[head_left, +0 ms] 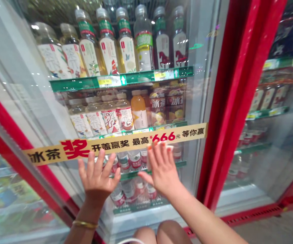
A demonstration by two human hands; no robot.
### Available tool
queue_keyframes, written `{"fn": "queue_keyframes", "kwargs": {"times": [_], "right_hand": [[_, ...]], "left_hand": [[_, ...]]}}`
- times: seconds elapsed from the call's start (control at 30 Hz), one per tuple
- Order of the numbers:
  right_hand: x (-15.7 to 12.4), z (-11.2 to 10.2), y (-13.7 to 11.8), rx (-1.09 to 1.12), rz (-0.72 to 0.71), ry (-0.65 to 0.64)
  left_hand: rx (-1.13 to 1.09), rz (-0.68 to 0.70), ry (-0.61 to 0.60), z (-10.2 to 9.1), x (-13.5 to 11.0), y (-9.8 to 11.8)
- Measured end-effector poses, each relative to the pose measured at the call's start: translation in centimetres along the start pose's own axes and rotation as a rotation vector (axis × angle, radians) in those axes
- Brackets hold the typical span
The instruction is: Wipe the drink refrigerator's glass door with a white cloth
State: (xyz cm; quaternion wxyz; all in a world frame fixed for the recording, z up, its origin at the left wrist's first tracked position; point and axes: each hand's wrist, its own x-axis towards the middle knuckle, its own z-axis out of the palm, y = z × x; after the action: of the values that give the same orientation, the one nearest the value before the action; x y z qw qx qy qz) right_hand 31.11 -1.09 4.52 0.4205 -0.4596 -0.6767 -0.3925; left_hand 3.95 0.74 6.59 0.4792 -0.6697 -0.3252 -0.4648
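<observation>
My left hand (98, 174), with a gold bracelet (85, 224) at the wrist, is raised before the glass door (199, 101) of a drinks fridge. Its fingers are spread and it holds nothing. To its right my right hand (163, 169) is up too, fingers stretched out and thumb apart, also holding nothing. Both sets of fingertips lie over or just below a yellow printed strip (116, 145) across the door. I cannot tell whether either palm touches the glass. Behind the hands, small bottles with red-and-white labels (135, 160) are partly hidden.
Behind the glass, a green-edged shelf (136, 78) carries several tea bottles (108, 51). Lower down are an orange juice bottle (138, 110) and dark iced tea bottles (158, 105). A red frame (234, 84) separates another fridge section (263, 135) on the right. Bare knees (172, 232) show below.
</observation>
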Motion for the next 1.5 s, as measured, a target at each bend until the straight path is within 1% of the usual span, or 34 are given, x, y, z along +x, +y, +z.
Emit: {"fn": "queue_keyframes", "kwargs": {"times": [0.03, 0.07, 0.1, 0.17, 0.23, 0.27, 0.3, 0.33, 0.37, 0.47, 0.5, 0.53, 0.57, 0.6, 0.67, 0.73, 0.77, 0.8, 0.83, 0.9, 0.93, 0.97, 1.0, 1.07, 1.13, 1.17, 1.2, 1.23, 1.27, 1.33, 1.4, 1.43, 1.47, 1.5], "right_hand": [[-0.9, 0.2, -0.7, 0.002, -0.116, -0.014], [-1.8, 0.2, -0.7, -0.009, -0.180, -0.020], [-2.5, 0.1, 0.0, -0.029, -0.177, -0.020], [-2.4, -0.6, 2.8, -0.069, -0.002, 0.000], [-0.5, -1.1, 5.3, -0.081, 0.251, 0.045], [0.7, -1.3, 5.6, -0.074, 0.348, 0.072], [1.9, -1.3, 5.2, -0.059, 0.399, 0.092], [2.7, -1.2, 4.1, -0.040, 0.393, 0.100], [3.1, -1.0, 2.6, -0.017, 0.325, 0.093], [1.5, -0.2, -1.7, 0.030, -0.079, 0.036], [0.5, 0.0, -2.0, 0.023, -0.174, 0.026], [-0.5, -0.1, -1.6, 0.003, -0.202, 0.021], [-1.2, -0.2, -0.5, -0.023, -0.157, 0.018], [-1.5, -0.5, 1.0, -0.047, -0.056, 0.021], [-0.5, -1.1, 3.9, -0.070, 0.210, 0.049], [1.7, -1.4, 4.6, -0.062, 0.396, 0.097], [2.8, -1.4, 3.8, -0.050, 0.408, 0.116], [3.5, -1.2, 2.5, -0.035, 0.358, 0.116], [3.8, -1.0, 0.8, -0.019, 0.257, 0.100], [3.3, -0.4, -2.0, -0.001, -0.003, 0.055], [2.5, -0.2, -2.6, -0.002, -0.099, 0.039], [1.5, -0.2, -2.5, -0.011, -0.135, 0.027], [0.6, -0.3, -1.6, -0.022, -0.107, 0.021], [-0.3, -0.9, 1.6, -0.041, 0.086, 0.021], [0.5, -1.5, 4.5, -0.042, 0.315, 0.045], [1.4, -1.6, 5.1, -0.037, 0.399, 0.069], [2.3, -1.6, 4.9, -0.028, 0.444, 0.090], [3.2, -1.5, 3.9, -0.015, 0.442, 0.100], [3.8, -1.2, 2.3, 0.000, 0.389, 0.097], [4.1, -0.5, -1.3, 0.020, 0.163, 0.060], [3.1, 0.1, -3.4, 0.007, -0.074, 0.019], [2.4, 0.1, -3.3, -0.011, -0.126, 0.008], [1.6, 0.0, -2.4, -0.030, -0.113, 0.005], [1.0, -0.2, -0.8, -0.046, -0.039, 0.008]], "left_hand": [[-0.002, -0.004, -0.001, 0.0, 0.0, -0.1], [-0.001, -0.002, -0.002, 0.0, -0.1, -0.1], [0.001, 0.006, -0.002, 0.0, -0.1, -0.1], [0.006, 0.023, 0.001, 0.1, -0.1, -0.1], [0.007, 0.023, 0.010, 0.1, 0.0, 0.0], [0.004, 0.015, 0.015, 0.1, 0.1, 0.1], [0.000, 0.004, 0.020, 0.1, 0.1, 0.1], [-0.004, -0.004, 0.023, 0.1, 0.1, 0.1], [-0.008, -0.007, 0.024, 0.1, 0.1, 0.0], [0.002, 0.015, 0.020, 0.0, 0.2, -0.2], [0.009, 0.028, 0.018, 0.0, 0.2, -0.2], [0.013, 0.036, 0.017, 0.0, 0.2, -0.2], [0.011, 0.032, 0.016, 0.1, 0.2, -0.1], [0.005, 0.018, 0.018, 0.1, 0.2, 0.0], [-0.008, -0.012, 0.025, 0.1, 0.1, 0.3], [-0.008, -0.022, 0.031, 0.1, 0.0, 0.3], [-0.003, -0.016, 0.027, 0.1, 0.0, 0.2], [0.002, -0.004, 0.019, 0.0, -0.1, 0.1], [0.009, 0.011, 0.009, 0.0, -0.1, -0.1], [0.022, 0.038, -0.007, 0.0, -0.2, -0.5], [0.028, 0.043, -0.010, 0.0, -0.2, -0.6], [0.031, 0.046, -0.009, 0.0, -0.2, -0.6], [0.029, 0.040, -0.005, 0.0, -0.2, -0.5], [0.016, 0.015, 0.011, 0.1, -0.2, -0.1], [0.007, -0.008, 0.024, 0.1, -0.1, 0.3], [0.005, -0.016, 0.028, 0.2, -0.1, 0.4], [0.006, -0.024, 0.028, 0.2, -0.1, 0.4], [0.005, -0.029, 0.025, 0.2, -0.1, 0.4], [0.003, -0.037, 0.021, 0.2, -0.2, 0.4], [-0.005, -0.036, 0.014, 0.1, -0.2, 0.2], [-0.006, -0.017, 0.010, 0.1, -0.2, 0.1], [-0.005, -0.011, 0.013, 0.0, -0.2, 0.1], [-0.005, -0.011, 0.011, 0.0, -0.2, 0.1], [-0.005, -0.017, 0.009, 0.0, -0.1, 0.2]]}}
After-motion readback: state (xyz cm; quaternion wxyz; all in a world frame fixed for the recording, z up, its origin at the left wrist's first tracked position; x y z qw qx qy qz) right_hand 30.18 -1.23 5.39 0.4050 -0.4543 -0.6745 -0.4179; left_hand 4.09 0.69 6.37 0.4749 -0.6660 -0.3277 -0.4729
